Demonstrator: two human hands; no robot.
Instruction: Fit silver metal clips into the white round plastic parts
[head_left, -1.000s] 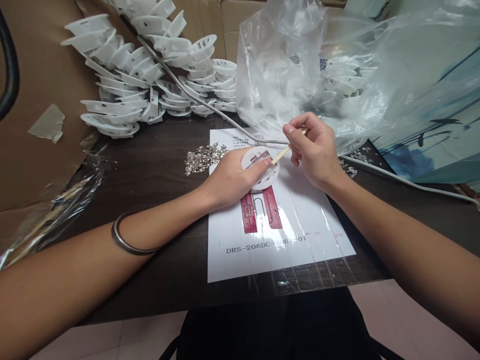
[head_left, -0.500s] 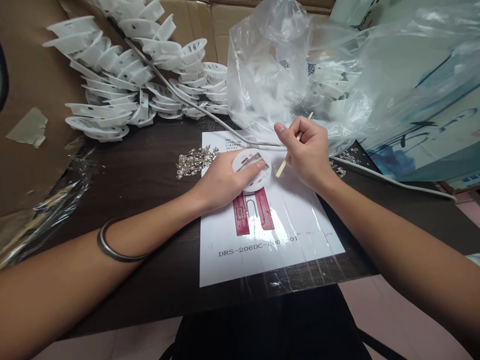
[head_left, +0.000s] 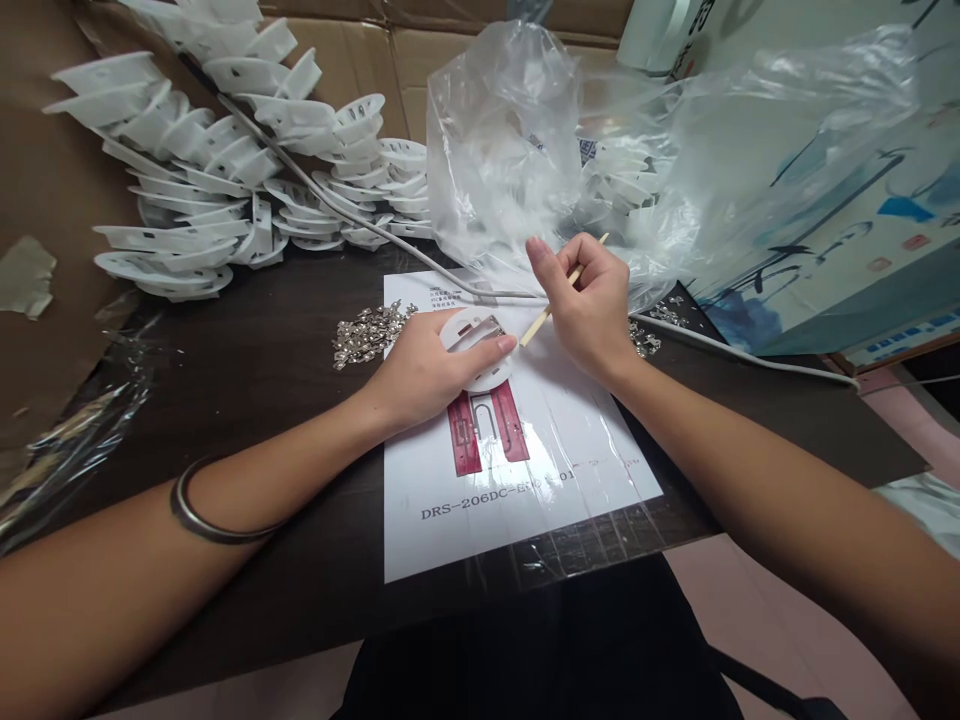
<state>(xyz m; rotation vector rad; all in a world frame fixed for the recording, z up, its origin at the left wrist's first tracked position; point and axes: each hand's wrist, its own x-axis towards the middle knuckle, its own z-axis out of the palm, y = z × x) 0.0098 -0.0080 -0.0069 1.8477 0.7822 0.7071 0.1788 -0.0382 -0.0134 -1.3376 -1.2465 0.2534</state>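
My left hand [head_left: 431, 370] grips a round white plastic disc [head_left: 491, 376] with slots, its thumb lying across the face. Beneath it is a printed white sheet [head_left: 517, 510] under clear film, bearing a red picture and the text "DRS-206DC". In my right hand [head_left: 589, 305] is a thin wooden stick [head_left: 534, 328], perhaps a chopstick, its lower tip close to the disc's right edge. Whether the tip touches the disc I cannot tell. Left of the disc lies a heap of small shiny metal parts [head_left: 367, 335]. More small metal parts [head_left: 646, 342] lie beyond my right wrist.
Stacks of white plastic discs [head_left: 165, 240] lean at the back left against cardboard [head_left: 409, 75]. A clear plastic bag [head_left: 502, 140] with white pieces stands behind my hands. A grey cable [head_left: 420, 258] crosses the dark table [head_left: 247, 390]. At right stands a painted box [head_left: 817, 250].
The whole view has shifted, so most things appear further left. The stick's tip has come closer to the disc. Both hands keep their holds.
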